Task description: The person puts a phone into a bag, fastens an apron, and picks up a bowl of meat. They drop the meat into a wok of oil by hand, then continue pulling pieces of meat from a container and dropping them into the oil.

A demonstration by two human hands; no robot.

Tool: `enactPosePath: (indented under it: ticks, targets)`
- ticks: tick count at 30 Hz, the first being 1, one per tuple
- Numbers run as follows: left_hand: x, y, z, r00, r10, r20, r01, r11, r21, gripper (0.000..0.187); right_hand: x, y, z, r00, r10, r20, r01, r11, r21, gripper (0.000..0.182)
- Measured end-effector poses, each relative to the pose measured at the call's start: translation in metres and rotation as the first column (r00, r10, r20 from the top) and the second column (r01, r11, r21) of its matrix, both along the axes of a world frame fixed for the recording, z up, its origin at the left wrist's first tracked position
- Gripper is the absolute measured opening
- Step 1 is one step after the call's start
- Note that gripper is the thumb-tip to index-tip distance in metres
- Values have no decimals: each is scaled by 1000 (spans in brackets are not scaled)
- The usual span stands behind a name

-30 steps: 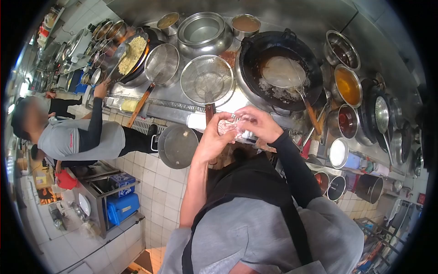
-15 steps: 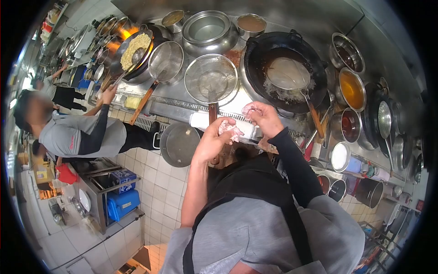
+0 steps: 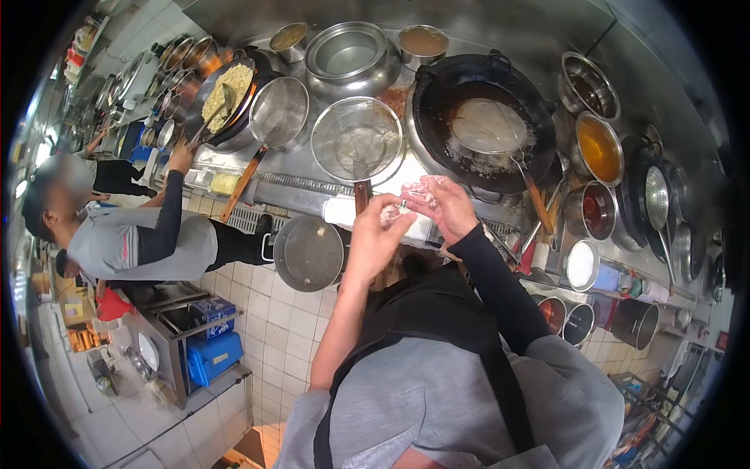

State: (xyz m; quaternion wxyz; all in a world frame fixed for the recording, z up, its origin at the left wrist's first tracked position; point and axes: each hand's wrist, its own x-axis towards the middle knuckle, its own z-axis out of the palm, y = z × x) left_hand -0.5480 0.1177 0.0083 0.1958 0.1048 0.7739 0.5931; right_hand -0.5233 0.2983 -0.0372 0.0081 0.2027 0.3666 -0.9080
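Note:
My left hand (image 3: 373, 239) is closed, with thumb and fingers pinching a pale, white-coated piece of raw meat. Just beside it, my right hand (image 3: 456, 216) has its fingers around another pinkish, white-dusted piece of meat (image 3: 422, 191). Both hands are close together above a white container (image 3: 337, 210), which they partly cover. Beyond the right hand sits a black wok (image 3: 434, 94) of dark, bubbling oil, with a wire strainer (image 3: 488, 125) in it. A second strainer (image 3: 358, 142) rests beyond the left hand, its wooden handle pointing toward me.
Left of me, a co-worker (image 3: 148, 234) stirs a wok of yellow food (image 3: 228, 92) over flame. A large grey pot (image 3: 308, 254) stands low by my left forearm. On the right are bowls of amber liquid (image 3: 600, 150), red sauce (image 3: 598, 211) and white powder (image 3: 582, 267).
My hands have come closer together, and the right hand has turned, showing more of its meat. The view has shifted slightly. The co-worker's arm has moved a little.

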Motion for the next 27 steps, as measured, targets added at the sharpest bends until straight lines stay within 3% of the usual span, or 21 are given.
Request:
enactPosePath:
  ticks: [3,4,7,10,13,16,17,19,23,26,27]
  targets:
    - [3,18,-13,968,-25,-250,-4,993,-115,33,2,-16,-16,994,49,-101,-57,995,-81,29]
    - [5,23,-14,931,25,-365,-66,993,-102,29,3,-28,-17,996,12,-89,-17,998,-54,32]
    - [6,22,-19,862,-74,-501,-29,980,-195,22,1,-38,-20,992,9,-124,-4,999,40,31]
    - [4,17,-15,940,-42,-338,-9,989,-149,16,3,-31,-19,990,95,-109,-42,912,408,27]
    - [3,12,-11,978,-22,-210,2,995,-96,14,8,-26,-8,988,150,-41,-107,847,521,25]
    - [-6,1,-28,971,-31,-238,-18,979,-201,15,9,-24,-11,979,155,-133,-64,851,522,28]
    - [-8,-2,-33,988,-8,-155,-15,989,-147,18,10,-21,-11,964,212,-161,-84,818,569,29]
    - [-10,-4,-23,999,30,20,-30,999,-40,25,13,-16,1,922,330,-205,-119,742,660,31]
    - [-10,-7,-21,966,14,258,-58,984,166,24,14,-14,29,905,404,-137,-60,438,897,29]
    - [-6,-6,-25,982,10,186,-33,992,121,16,8,-5,32,874,484,41,-221,322,921,25]
    - [-4,-7,-27,990,-1,144,-12,996,93,15,7,-4,26,871,491,29,-201,302,932,23]
